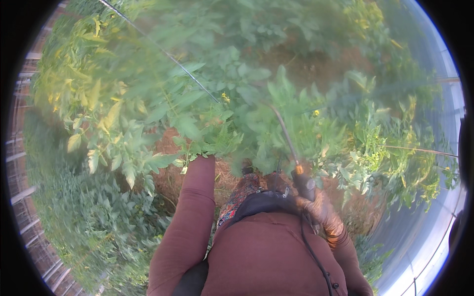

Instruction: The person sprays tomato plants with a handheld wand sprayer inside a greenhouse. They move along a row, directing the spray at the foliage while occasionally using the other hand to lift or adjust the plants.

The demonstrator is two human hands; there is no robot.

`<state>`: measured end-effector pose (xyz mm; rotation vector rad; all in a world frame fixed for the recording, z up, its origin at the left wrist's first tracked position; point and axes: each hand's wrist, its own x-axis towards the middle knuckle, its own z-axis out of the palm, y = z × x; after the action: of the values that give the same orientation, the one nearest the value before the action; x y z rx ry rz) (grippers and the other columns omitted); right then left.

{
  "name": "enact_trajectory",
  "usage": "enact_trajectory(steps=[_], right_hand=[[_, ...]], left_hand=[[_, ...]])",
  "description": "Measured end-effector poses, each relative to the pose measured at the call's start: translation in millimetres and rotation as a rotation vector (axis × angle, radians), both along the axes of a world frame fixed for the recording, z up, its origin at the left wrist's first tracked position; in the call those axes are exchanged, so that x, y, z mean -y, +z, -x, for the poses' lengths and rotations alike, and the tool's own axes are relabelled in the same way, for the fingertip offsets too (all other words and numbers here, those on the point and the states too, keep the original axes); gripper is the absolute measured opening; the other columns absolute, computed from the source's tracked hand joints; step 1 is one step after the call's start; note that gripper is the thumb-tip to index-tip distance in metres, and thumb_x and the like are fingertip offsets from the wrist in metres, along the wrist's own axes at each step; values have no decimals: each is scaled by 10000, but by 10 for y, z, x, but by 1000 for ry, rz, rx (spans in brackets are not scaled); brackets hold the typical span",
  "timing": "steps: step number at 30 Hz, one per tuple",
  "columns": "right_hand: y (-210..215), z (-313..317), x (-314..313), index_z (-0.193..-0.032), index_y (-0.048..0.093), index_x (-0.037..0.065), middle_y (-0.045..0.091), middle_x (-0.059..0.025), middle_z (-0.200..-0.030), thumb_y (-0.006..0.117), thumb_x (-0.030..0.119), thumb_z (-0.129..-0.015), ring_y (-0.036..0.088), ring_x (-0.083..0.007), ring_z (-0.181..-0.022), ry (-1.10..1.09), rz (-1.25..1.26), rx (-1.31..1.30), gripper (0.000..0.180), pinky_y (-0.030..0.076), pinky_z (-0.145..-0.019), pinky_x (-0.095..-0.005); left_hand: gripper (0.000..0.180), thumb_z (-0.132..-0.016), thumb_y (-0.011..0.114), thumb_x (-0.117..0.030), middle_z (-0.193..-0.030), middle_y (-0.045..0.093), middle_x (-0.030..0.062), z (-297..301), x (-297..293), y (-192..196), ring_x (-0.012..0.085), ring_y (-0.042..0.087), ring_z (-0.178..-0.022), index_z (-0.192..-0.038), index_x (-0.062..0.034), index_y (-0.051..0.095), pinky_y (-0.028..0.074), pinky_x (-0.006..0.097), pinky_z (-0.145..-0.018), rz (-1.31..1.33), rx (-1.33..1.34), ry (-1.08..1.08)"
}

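My right hand, in a brownish covering, is closed around the black handle of a wand. From a brass-coloured collar on the handle, its thin curved metal rod reaches up and forward, and its far end blurs into the foliage. A thin black cord runs from near the handle down along my front. My left sleeve extends forward into the green plants; leaves cover that hand, so its fingers do not show. Small yellow flowers stand out among the leaves ahead.
Leafy plants crowd the left and far sides, some with yellowing leaves. A taut line slants down into them. Brown soil shows between stems. At the right curves a pale sheet wall, with another thin line nearby.
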<state>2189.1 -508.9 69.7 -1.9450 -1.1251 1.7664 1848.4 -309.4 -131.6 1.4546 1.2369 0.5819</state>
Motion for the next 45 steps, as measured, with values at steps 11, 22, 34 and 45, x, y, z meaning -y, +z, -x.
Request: enact_trajectory(steps=[11, 22, 34, 45], right_hand=[[50, -3, -82, -1243, 569, 17, 676, -102, -982, 709, 289, -830, 632, -179, -871, 9, 4, -9, 514, 497, -784, -334], [146, 106, -97, -1242, 566, 7, 666, -107, -1007, 714, 266, -824, 617, -167, -868, -79, 69, -13, 513, 498, -781, -337], [155, 100, -111, -1161, 588, 0, 645, -62, -888, 710, 266, -820, 587, -158, -791, -115, 123, -69, 449, 482, -728, -328], [113, -5, -93, -1226, 564, 1, 661, -100, -1018, 699, 274, -832, 610, -182, -918, -126, 103, -91, 498, 484, -818, -334]], left_hand=[[452, -908, 608, -345, -1136, 632, 99, -325, -20, 193, 195, 597, -978, -1244, -42, 604, 469, 315, -857, 132, -197, 59], [388, -845, 683, -417, -818, 654, 40, -487, -126, 267, 137, 554, -698, -916, -37, 709, 451, 312, -673, 429, -260, 260], [595, -846, 618, -512, -1221, 609, 115, -618, -90, 293, 267, 573, -1098, -1304, -135, 576, 438, 376, -948, 369, -495, 21], [662, -861, 582, -591, -1230, 630, 149, -737, -145, -260, 313, 587, -1128, -1265, -66, 584, 433, 409, -941, 436, -242, 277]])
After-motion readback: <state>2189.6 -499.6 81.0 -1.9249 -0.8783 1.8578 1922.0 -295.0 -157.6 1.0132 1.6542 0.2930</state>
